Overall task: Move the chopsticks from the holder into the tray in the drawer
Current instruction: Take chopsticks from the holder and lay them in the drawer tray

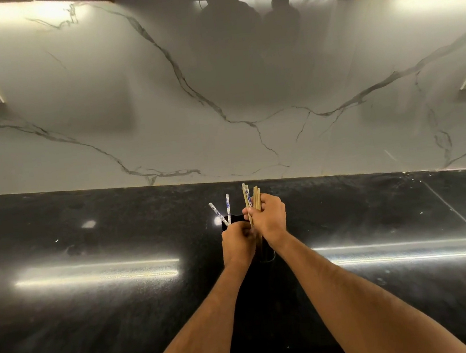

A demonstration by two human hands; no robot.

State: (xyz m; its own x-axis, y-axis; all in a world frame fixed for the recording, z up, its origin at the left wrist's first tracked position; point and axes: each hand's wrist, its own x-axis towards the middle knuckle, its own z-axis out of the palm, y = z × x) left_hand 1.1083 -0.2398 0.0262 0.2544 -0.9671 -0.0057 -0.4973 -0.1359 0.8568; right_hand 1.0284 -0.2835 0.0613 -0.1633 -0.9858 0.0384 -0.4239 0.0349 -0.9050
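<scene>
A bundle of chopsticks [252, 200], plain wooden ones with a blue-and-white patterned one among them, stands upright in the right hand [269, 218], whose grip is clamped around them above the dark holder [232, 220]. Just left of that grip, two more patterned chopsticks [224, 211] lean out of the holder. The left hand [238, 244] sits at the holder's near side, fingers curled; what they close on cannot be told. The holder stands on the black worktop [92, 281]. No writing is legible.
</scene>
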